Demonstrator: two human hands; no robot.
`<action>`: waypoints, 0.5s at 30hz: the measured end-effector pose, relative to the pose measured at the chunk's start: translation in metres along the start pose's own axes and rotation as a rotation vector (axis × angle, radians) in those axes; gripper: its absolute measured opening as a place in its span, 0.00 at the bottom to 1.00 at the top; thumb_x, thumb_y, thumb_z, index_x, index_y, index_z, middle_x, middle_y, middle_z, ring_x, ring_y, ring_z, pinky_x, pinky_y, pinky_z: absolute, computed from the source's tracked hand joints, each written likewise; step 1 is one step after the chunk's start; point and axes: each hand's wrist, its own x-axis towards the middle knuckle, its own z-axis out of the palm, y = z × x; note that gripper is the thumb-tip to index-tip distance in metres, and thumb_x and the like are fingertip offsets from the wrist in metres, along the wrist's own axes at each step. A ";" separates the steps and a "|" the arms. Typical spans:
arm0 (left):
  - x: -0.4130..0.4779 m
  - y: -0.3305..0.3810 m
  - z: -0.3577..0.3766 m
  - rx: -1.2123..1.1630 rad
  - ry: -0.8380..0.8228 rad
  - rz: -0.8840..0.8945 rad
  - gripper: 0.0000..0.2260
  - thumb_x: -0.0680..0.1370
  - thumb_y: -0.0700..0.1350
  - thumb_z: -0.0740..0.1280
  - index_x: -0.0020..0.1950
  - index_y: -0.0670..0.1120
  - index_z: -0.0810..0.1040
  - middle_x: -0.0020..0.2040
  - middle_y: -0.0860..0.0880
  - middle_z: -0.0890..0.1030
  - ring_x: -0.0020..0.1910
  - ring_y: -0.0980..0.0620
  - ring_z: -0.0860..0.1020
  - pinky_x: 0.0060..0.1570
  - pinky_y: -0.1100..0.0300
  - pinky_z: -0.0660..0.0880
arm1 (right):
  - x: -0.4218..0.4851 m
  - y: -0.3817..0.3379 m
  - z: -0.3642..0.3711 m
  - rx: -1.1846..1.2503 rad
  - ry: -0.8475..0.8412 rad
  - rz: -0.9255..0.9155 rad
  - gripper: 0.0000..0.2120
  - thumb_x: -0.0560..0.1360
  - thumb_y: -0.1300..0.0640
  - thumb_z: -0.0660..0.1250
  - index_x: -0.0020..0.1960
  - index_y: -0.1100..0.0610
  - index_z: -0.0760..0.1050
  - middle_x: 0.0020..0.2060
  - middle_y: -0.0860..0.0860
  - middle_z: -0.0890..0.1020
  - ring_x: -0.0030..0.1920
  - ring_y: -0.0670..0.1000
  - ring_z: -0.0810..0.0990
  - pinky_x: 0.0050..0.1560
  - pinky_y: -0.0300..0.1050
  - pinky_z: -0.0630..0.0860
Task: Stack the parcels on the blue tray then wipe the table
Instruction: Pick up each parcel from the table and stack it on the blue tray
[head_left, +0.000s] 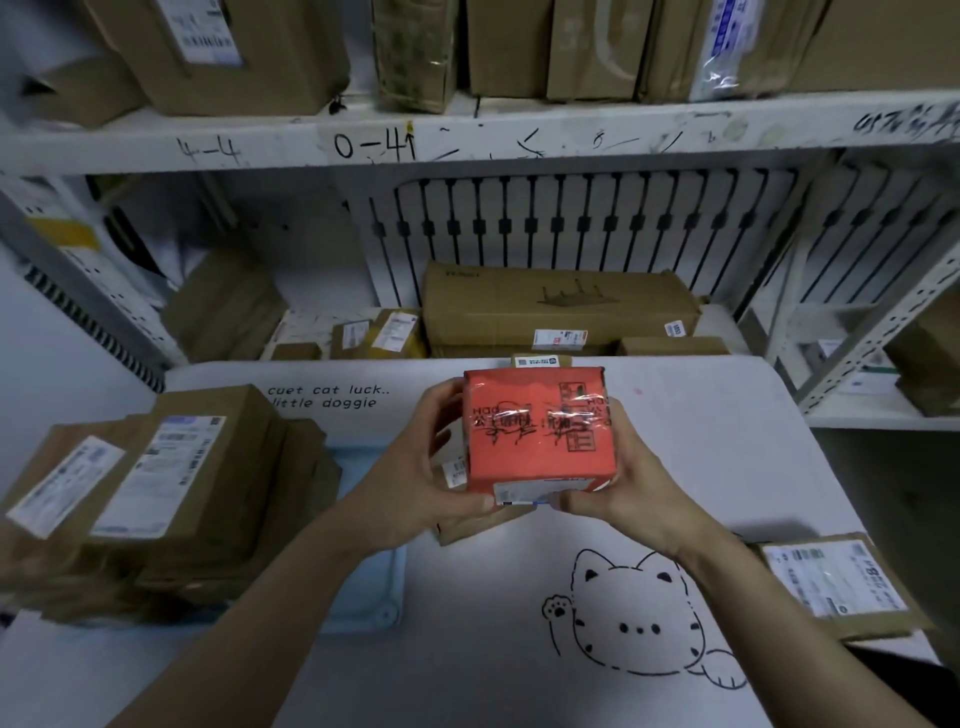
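A red parcel (537, 428) with black print and clear tape is held above the middle of the white table (701, 415). My left hand (415, 478) grips its left side and my right hand (618, 483) grips its right side, thumbs on the near edge. Under the red parcel a brown cardboard parcel (478, 522) shows at the lower left, partly hidden. The blue tray (371, 587) lies at the left, with a pile of brown parcels (171, 483) stacked on it. One flat brown parcel (836, 584) lies at the table's right edge.
Shelving runs behind the table with several cardboard boxes (561, 306) on the low shelf and more on the upper shelf (467, 135). A metal rack (872, 338) stands to the right. A cat drawing (639, 618) marks the table's near part.
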 end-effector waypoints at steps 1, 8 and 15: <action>-0.001 -0.001 0.000 0.009 0.001 -0.001 0.45 0.66 0.44 0.80 0.75 0.56 0.57 0.71 0.60 0.70 0.73 0.59 0.66 0.74 0.45 0.62 | -0.001 -0.001 0.000 -0.011 0.004 -0.007 0.45 0.66 0.69 0.78 0.72 0.41 0.61 0.60 0.45 0.79 0.64 0.51 0.77 0.56 0.43 0.80; -0.002 -0.001 0.001 0.040 -0.003 -0.011 0.45 0.66 0.44 0.80 0.75 0.56 0.56 0.69 0.62 0.70 0.72 0.61 0.66 0.74 0.46 0.63 | -0.004 -0.006 -0.003 -0.070 0.018 -0.039 0.47 0.66 0.70 0.79 0.74 0.45 0.59 0.66 0.45 0.74 0.66 0.43 0.74 0.66 0.45 0.74; 0.000 0.003 0.001 0.068 0.021 0.034 0.45 0.64 0.51 0.79 0.75 0.56 0.56 0.69 0.62 0.70 0.71 0.60 0.67 0.72 0.48 0.67 | -0.003 -0.002 -0.006 -0.097 0.032 -0.070 0.48 0.65 0.70 0.79 0.75 0.48 0.58 0.69 0.46 0.69 0.67 0.34 0.68 0.56 0.24 0.70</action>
